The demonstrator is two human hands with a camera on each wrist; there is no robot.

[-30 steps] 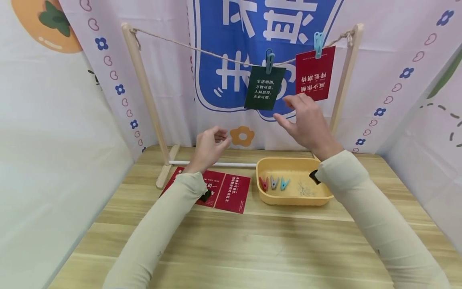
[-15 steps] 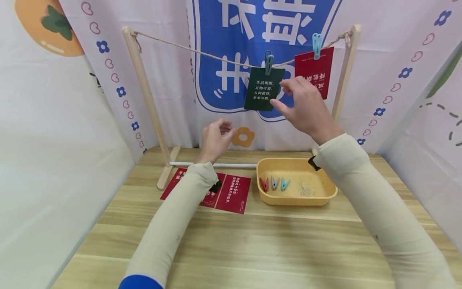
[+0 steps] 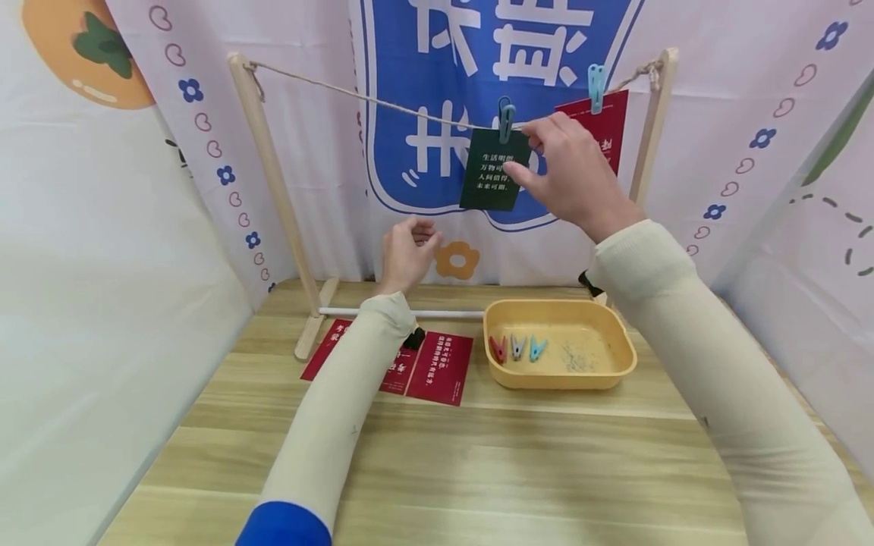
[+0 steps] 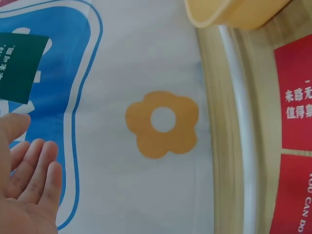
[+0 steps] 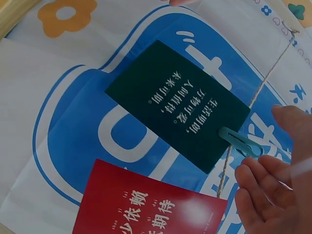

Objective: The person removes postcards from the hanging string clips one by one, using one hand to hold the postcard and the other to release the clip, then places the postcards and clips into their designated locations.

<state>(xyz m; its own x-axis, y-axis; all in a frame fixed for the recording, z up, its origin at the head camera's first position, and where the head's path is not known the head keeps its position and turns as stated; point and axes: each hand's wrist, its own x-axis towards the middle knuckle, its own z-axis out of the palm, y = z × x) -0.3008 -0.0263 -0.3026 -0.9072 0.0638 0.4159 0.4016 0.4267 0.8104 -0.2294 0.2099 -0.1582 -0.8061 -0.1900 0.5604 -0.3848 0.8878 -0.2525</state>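
Note:
A dark green card with white writing hangs from the twine by a teal clothespin. My right hand is raised in front of the card's right side, thumb and fingers apart with nothing between them. In the right wrist view its fingertips lie close to the clothespin; whether they touch it I cannot tell. A red card hangs further right under a light blue clothespin, partly covered by that hand. Lower left of the green card, my left hand hovers with loosely bent fingers, holding nothing.
Wooden posts carry the twine, with a white rod low between them. A yellow tray holds a red, a grey and a blue clothespin. Red cards lie on the wooden table, partly under my left arm. A printed cloth hangs behind.
My right hand has risen and moved left, from beside the green card to in front of it near its clothespin. My left hand has shifted slightly up and right. The cards hang where they were.

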